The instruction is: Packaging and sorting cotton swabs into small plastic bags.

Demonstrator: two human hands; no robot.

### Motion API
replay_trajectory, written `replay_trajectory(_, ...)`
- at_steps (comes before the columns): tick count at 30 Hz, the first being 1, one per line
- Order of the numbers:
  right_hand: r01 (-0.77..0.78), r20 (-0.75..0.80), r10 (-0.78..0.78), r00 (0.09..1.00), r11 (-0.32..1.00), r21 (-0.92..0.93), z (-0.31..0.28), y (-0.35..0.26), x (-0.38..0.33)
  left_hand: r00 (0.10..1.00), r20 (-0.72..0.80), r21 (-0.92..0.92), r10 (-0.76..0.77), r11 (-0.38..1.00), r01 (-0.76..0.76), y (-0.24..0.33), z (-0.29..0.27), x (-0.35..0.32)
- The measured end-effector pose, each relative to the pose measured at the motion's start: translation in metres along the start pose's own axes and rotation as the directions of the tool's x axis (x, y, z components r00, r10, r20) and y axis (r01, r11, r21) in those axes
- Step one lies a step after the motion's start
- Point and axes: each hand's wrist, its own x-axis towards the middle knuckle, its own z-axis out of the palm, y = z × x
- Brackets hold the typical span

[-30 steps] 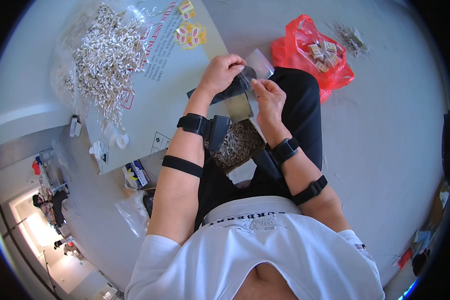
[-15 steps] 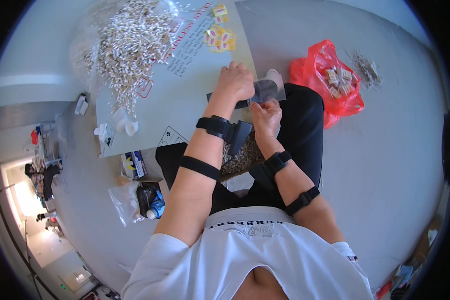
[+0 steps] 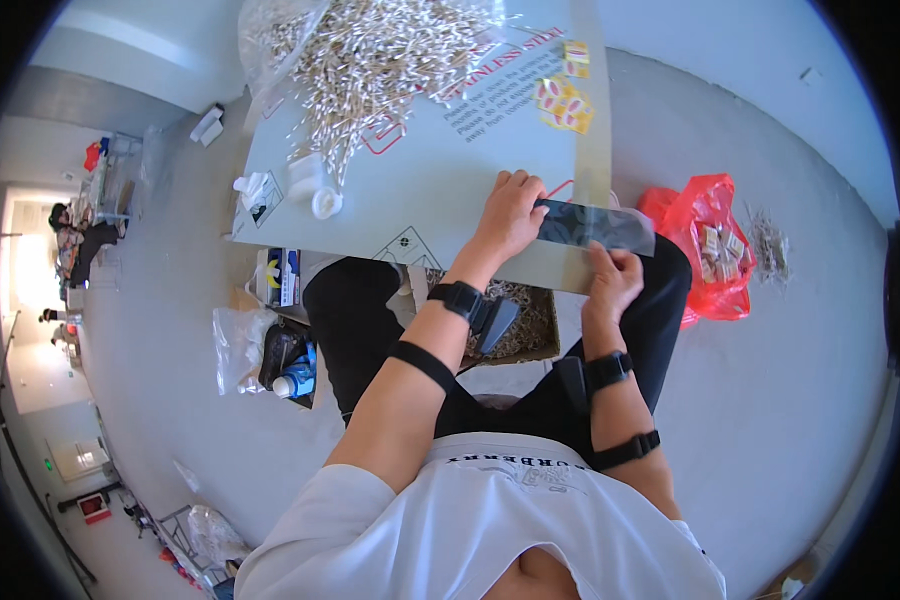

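A dark, see-through flat strip, like a thin plastic sleeve, stretches between my hands over the table's right front corner. My left hand pinches its left end between thumb and fingers. At the strip's lower edge, toward the right, my right hand grips it with thumb and fingertips. A big heap of cotton swabs spills from a clear bag on the far left of the table. Several yellow-and-white paper slips lie near the table's right edge. A white plastic tub and its round part stand at the left.
Right of my knee sits a red plastic bag with small packs inside, beside loose sticks on the floor. Below the table edge, a cardboard box holds many thin sticks. A blue-and-white bottle stands lower left.
My hands have moved apart, and the dark strip now lies stretched out flat between them. The whole view has shifted, with the table appearing lower and further right.
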Motion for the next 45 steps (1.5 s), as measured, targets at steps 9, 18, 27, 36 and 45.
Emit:
replay_trajectory(9,0.568,0.095,-0.593,0.800,0.696,-0.440,0.010,-0.048,0.003,0.923,-0.347,0.075,-0.166,0.976,0.203,-0.091,-0.076,-0.049)
replay_trajectory(18,0.639,0.602,-0.399,0.692,0.727,-0.252,0.046,-0.035,-0.029,0.885,-0.457,0.142,-0.091,0.975,0.173,-0.137,-0.110,0.037)
replay_trajectory(27,0.526,0.632,-0.273,0.725,0.813,-0.252,0.053,-0.021,-0.026,0.910,-0.412,0.260,0.038,0.963,0.078,-0.180,-0.124,0.092)
replay_trajectory(36,0.573,0.602,-0.325,0.729,0.772,-0.276,0.065,-0.016,-0.025,0.603,-0.245,-0.938,-0.759,0.343,0.050,-0.156,-0.144,0.060)
replay_trajectory(45,0.606,0.604,-0.359,0.711,0.748,-0.270,0.066,-0.014,-0.024,0.820,0.537,-0.474,-0.198,0.733,0.488,-0.071,-0.119,-0.058)
